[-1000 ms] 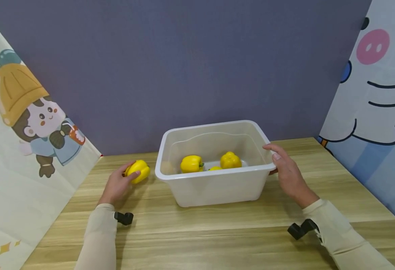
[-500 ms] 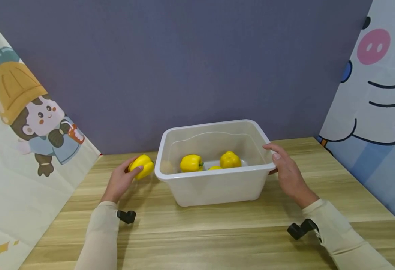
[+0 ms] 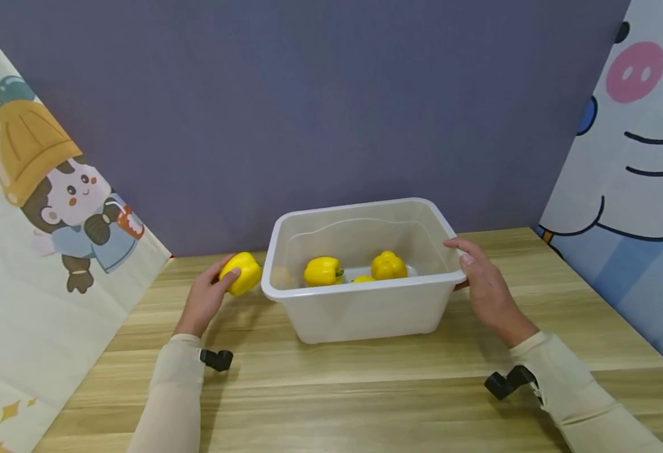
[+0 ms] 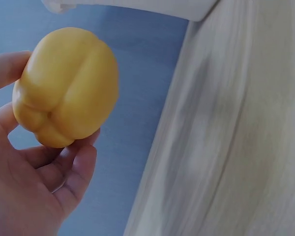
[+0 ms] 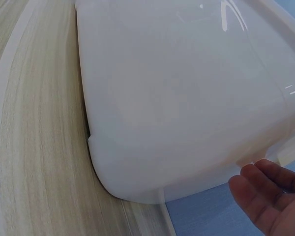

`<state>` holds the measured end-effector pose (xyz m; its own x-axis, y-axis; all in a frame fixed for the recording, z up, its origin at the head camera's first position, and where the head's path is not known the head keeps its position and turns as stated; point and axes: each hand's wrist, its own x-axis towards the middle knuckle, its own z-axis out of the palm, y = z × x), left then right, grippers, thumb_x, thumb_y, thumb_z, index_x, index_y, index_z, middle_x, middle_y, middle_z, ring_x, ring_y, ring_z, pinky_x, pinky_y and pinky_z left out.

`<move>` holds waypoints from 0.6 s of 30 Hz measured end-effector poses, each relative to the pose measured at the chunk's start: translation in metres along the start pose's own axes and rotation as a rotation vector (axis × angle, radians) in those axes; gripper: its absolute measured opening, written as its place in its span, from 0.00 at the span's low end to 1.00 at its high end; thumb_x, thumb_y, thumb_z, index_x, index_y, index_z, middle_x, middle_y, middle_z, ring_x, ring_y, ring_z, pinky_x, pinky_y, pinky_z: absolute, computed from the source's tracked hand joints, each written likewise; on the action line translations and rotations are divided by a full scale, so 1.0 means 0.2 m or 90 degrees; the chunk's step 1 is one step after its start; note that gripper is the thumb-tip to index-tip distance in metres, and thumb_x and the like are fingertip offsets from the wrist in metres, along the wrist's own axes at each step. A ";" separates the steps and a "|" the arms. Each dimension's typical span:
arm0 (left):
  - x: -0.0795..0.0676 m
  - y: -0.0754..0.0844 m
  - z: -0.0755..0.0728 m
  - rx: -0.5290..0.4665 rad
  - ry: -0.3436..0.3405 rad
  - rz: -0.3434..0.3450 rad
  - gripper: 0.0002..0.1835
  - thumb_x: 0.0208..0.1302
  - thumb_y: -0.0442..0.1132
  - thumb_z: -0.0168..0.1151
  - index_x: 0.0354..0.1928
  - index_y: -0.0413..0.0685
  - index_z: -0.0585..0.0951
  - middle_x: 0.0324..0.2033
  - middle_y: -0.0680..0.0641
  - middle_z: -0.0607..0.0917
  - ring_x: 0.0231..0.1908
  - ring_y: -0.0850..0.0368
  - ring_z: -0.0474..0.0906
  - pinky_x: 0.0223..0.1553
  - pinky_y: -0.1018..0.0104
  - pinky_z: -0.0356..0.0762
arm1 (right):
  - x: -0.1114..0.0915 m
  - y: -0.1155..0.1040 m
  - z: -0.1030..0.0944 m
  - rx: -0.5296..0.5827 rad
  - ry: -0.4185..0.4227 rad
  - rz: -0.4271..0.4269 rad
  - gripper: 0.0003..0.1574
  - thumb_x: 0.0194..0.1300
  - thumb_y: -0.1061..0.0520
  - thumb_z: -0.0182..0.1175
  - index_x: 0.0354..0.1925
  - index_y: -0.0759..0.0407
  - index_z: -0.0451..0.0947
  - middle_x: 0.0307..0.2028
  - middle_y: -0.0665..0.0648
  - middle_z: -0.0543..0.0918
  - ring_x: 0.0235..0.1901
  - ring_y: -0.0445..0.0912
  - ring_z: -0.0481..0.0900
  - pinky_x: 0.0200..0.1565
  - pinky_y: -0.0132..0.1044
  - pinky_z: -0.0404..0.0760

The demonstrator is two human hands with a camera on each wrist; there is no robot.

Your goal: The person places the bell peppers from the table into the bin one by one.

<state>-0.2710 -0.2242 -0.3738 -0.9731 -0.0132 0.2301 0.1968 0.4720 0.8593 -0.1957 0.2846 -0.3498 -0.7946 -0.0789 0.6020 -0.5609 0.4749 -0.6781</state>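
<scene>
My left hand (image 3: 202, 301) grips a yellow bell pepper (image 3: 242, 274) between thumb and fingers, just left of the white plastic bin (image 3: 365, 314). Seen from the left wrist, this bell pepper (image 4: 69, 83) shows its lobed bottom, and it is held off the table. On the bin's right rim rests my right hand (image 3: 489, 292), thumb over the edge and other fingers below it. In the right wrist view, curled fingertips (image 5: 258, 184) lie by the bin's outer wall (image 5: 162, 98). Inside the bin lie a yellow pepper (image 3: 323, 272) at left, another pepper (image 3: 389, 266) at right, and a partly hidden one (image 3: 362, 279) between.
The bin stands on a wood-grain table (image 3: 331, 402), close to a grey-blue back panel (image 3: 331, 113). Printed cartoon sheets border the left side (image 3: 3, 302) and the right side (image 3: 648, 277).
My left hand has lifted the bell pepper and carried it right, up to the bin's left rim. The right hand keeps its hold on the bin, which stays in place.
</scene>
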 end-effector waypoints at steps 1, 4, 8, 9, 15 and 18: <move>0.00 0.01 0.00 -0.008 0.002 0.002 0.34 0.72 0.61 0.55 0.74 0.55 0.69 0.68 0.44 0.72 0.57 0.49 0.73 0.53 0.63 0.74 | 0.00 0.00 0.00 0.000 0.000 0.000 0.27 0.82 0.52 0.34 0.67 0.63 0.67 0.59 0.67 0.74 0.37 0.38 0.76 0.33 0.36 0.81; -0.01 0.02 -0.01 -0.031 0.006 0.013 0.34 0.73 0.61 0.55 0.74 0.54 0.68 0.67 0.44 0.73 0.54 0.50 0.74 0.48 0.72 0.75 | 0.00 0.00 0.00 0.001 0.001 0.001 0.27 0.82 0.52 0.34 0.67 0.63 0.67 0.58 0.68 0.74 0.36 0.37 0.76 0.33 0.33 0.80; -0.01 0.04 -0.01 -0.042 0.011 0.025 0.33 0.72 0.61 0.55 0.74 0.55 0.69 0.66 0.45 0.74 0.53 0.53 0.75 0.46 0.74 0.75 | -0.01 0.00 0.00 0.004 0.003 0.004 0.27 0.82 0.52 0.34 0.67 0.62 0.67 0.58 0.68 0.74 0.36 0.37 0.76 0.33 0.32 0.79; -0.01 0.05 -0.01 -0.043 0.013 0.028 0.33 0.72 0.61 0.55 0.74 0.56 0.69 0.66 0.45 0.74 0.53 0.53 0.75 0.47 0.74 0.75 | -0.01 0.00 0.00 0.005 0.003 0.004 0.27 0.82 0.52 0.34 0.67 0.62 0.67 0.58 0.68 0.74 0.36 0.37 0.76 0.33 0.32 0.79; -0.02 0.09 -0.01 -0.041 0.020 0.037 0.31 0.73 0.60 0.55 0.73 0.58 0.70 0.66 0.46 0.74 0.53 0.53 0.74 0.49 0.72 0.74 | -0.01 0.00 0.00 0.011 0.001 0.002 0.27 0.82 0.52 0.34 0.67 0.62 0.67 0.58 0.67 0.74 0.36 0.38 0.77 0.33 0.36 0.81; -0.03 0.12 -0.01 -0.034 0.022 0.039 0.31 0.73 0.60 0.54 0.73 0.59 0.69 0.66 0.46 0.74 0.53 0.52 0.73 0.50 0.69 0.74 | -0.01 0.00 0.00 0.007 -0.002 0.002 0.27 0.82 0.52 0.34 0.67 0.62 0.67 0.59 0.67 0.73 0.36 0.38 0.77 0.33 0.40 0.82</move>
<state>-0.2598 -0.2153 -0.3531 -0.9544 -0.0172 0.2979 0.2626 0.4255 0.8660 -0.1942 0.2846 -0.3499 -0.7971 -0.0802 0.5985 -0.5610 0.4651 -0.6848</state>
